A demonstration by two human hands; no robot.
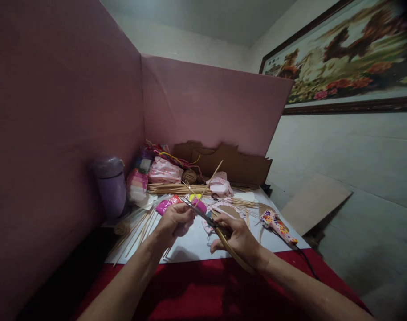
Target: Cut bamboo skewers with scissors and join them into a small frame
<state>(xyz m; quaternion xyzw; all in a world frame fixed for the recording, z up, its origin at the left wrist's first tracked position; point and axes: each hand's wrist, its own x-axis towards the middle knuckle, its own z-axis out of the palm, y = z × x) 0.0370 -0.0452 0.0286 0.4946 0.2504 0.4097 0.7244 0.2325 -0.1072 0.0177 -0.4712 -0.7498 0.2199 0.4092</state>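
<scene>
Near the middle of the view, my left hand (179,220) is closed in a pinch on a thin bamboo stick (213,177), which slants up and to the right. My right hand (237,236) grips scissors (208,219) with yellowish handles. Their blades point up and left, meeting the stick close to my left fingertips; whether they touch it I cannot tell. Behind the hands lie bright packets of modelling clay, among them a magenta packet (199,204).
A purple bottle (113,189) stands at left. Bundled sticks (166,189), a twine ball (189,176) and spotted cloth (165,170) lie at the back before torn cardboard (250,169). A flower-patterned glue gun (278,226) with a cord lies at right on white sheeting (193,255).
</scene>
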